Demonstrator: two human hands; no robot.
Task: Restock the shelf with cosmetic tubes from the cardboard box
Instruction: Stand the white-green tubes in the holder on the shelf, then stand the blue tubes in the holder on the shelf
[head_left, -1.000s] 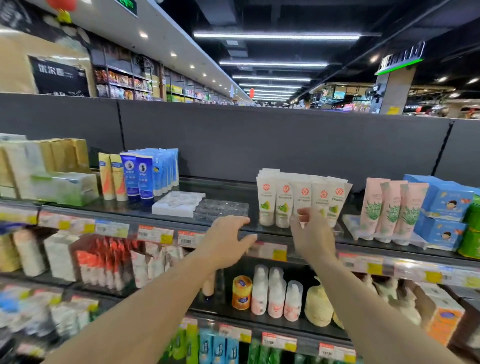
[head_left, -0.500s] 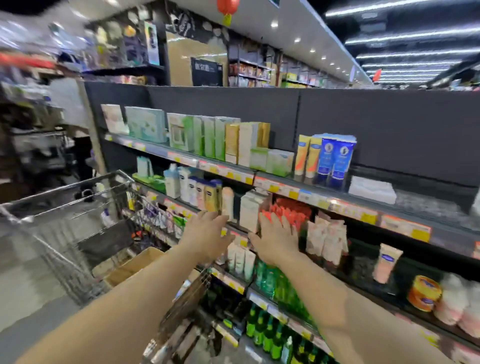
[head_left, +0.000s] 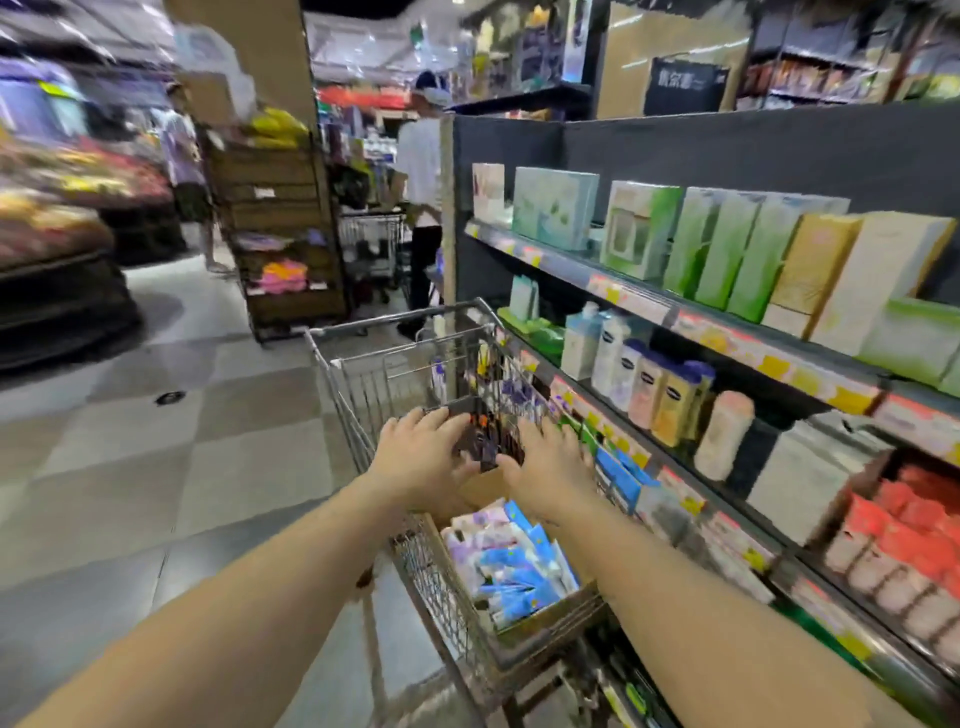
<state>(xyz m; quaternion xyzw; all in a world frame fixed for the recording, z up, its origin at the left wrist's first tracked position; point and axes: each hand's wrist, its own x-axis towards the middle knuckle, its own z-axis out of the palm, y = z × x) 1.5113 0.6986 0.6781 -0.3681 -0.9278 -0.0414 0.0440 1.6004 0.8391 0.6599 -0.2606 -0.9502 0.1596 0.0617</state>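
Observation:
A cardboard box sits inside a wire shopping cart beside the shelf. It holds several purple, white and blue cosmetic tubes. Both arms reach out over the cart. My left hand and my right hand hover above the far end of the box with fingers stretched, holding nothing. A dark blurred part of the cart lies between them. The whole view is motion-blurred.
The shelf on the right carries green and cream cartons on top, bottles below and red packs lower right. A person with another cart stands at the aisle end. A dark display rack stands on the tiled floor at left.
My view has swung left from the white tubes on the top shelf to the cart. Both hands left the shelf and now hang over the box in the cart.

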